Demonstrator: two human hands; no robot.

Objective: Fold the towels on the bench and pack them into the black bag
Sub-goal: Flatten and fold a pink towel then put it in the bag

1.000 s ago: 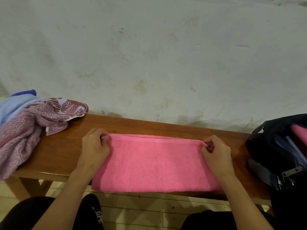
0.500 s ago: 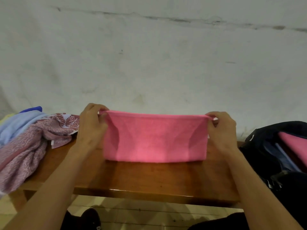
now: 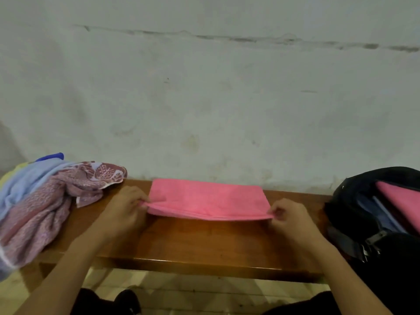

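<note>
Both hands pinched the near corners of the pink towel (image 3: 206,197), left hand (image 3: 127,206) and right hand (image 3: 288,215), mid-frame on the worktop (image 3: 204,244); black bag (image 3: 354,201) sat far right.

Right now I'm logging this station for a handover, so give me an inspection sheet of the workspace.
Surface: wooden bench, near half bare.
Job's things: pink towel folded, far part on the bench; black bag open at the right, something pink inside.
Clutter: heap of unfolded towels at the left end.
Hands: left hand pinches the towel's near left corner, right hand its near right corner.
Cables: nothing seen.
Surroundings: stained wall behind; pale floor below.
</note>
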